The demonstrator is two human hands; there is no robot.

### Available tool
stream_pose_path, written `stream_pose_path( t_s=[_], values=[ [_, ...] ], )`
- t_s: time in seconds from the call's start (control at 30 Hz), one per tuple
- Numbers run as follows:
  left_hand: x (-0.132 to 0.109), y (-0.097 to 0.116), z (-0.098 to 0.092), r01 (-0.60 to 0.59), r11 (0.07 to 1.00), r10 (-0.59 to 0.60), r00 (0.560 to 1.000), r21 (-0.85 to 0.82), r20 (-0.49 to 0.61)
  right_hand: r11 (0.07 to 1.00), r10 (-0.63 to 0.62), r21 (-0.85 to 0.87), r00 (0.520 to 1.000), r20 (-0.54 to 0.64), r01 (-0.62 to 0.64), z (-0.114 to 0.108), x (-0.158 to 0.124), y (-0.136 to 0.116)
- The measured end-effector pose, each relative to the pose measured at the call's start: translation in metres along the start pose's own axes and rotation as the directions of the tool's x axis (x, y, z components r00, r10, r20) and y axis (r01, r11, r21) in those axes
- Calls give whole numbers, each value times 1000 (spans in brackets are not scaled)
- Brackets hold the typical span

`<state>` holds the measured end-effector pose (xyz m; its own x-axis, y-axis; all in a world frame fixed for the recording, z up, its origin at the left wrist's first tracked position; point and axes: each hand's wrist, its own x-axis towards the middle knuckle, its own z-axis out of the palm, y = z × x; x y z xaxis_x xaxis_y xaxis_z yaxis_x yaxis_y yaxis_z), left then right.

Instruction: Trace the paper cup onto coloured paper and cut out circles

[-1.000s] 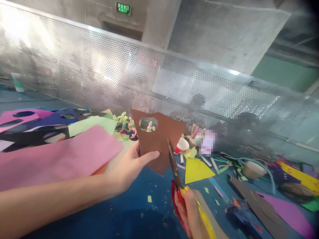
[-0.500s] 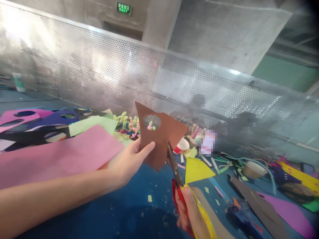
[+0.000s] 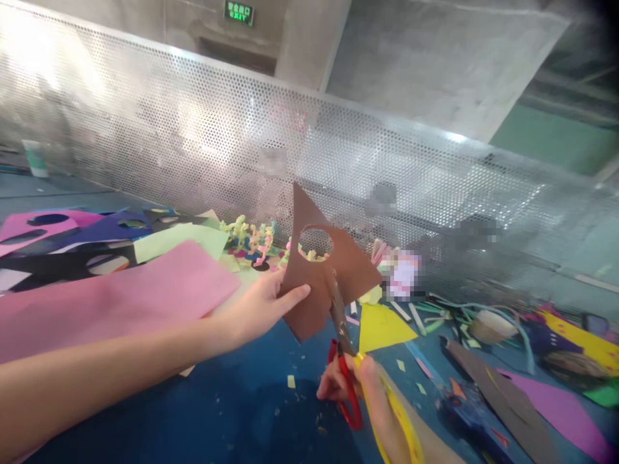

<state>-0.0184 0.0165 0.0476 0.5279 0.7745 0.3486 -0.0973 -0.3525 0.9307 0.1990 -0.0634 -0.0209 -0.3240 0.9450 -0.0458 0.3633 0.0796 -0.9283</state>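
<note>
Bright glare on the perforated metal screen (image 3: 203, 142), soft blur, dark vignetted top-right corner.

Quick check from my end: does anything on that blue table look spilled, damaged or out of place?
Small paper scraps are strewn across the blue table. The brown paper sheet in the left hand has a round hole and ragged edges, with the red-and-yellow scissors in the right hand biting in.

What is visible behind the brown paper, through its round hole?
Through the hole in the brown paper, small pale green and pink craft scraps show. The paper hides everything else directly behind it.
</note>
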Motion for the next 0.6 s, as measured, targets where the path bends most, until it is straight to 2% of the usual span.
stream_pose_path(
  t_s=[0.1, 0.3, 0.6],
  values=[
    [-1, 2, 1, 4, 1000, -4, 1000, 1, 18, 999, 9, 36, 1000, 29, -10, -3, 5, 5],
    [-3, 3, 3, 4, 1000, -3, 999, -21, 42, 997, 1, 79, 998, -62, 3, 7, -6, 6],
    [-5, 2, 5, 48, 999, -48, 999, -16, 21, 998, 24, 66, 999, -40, -21, 5, -2, -4]
  ],
)
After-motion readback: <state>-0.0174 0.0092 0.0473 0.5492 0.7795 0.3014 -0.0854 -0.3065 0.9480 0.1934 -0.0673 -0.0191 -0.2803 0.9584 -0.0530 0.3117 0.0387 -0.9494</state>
